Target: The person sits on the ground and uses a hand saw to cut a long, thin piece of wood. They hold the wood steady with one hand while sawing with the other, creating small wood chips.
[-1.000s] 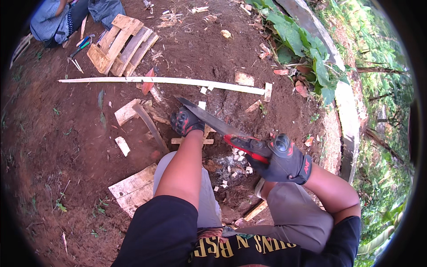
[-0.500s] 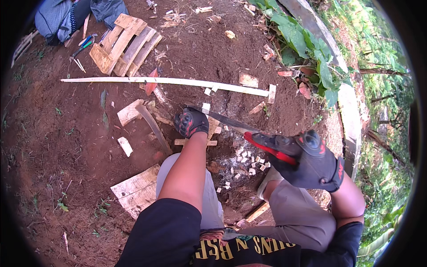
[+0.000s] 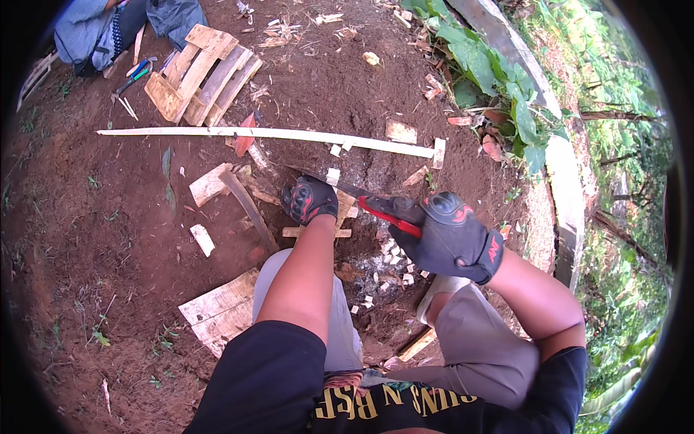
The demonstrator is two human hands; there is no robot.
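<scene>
My right hand [image 3: 448, 231], in a black and red glove, is closed round the red and black handle of a handsaw [image 3: 350, 189]. The saw's blade runs up and left, across a pale wood strip [image 3: 333, 176] beside my left hand. My left hand [image 3: 309, 200], gloved the same way, is closed and presses on that strip; its fingers are partly hidden. Under it is a wooden support [image 3: 345, 205] with a crosspiece. Several small cut wood blocks [image 3: 394, 257] lie on the soil between my feet.
A long thin wood strip [image 3: 289, 133] lies across the ground ahead. Beyond it stands a slatted wooden stack [image 3: 206, 76], with green-handled pliers [image 3: 136, 76] to its left. A board [image 3: 220, 307] rests by my left leg. Leafy plants [image 3: 499, 69] edge a concrete border [image 3: 567, 181] at right.
My right hand has pushed the saw up and to the left, bringing its handle closer to my left hand. The left hand has stayed in place.
</scene>
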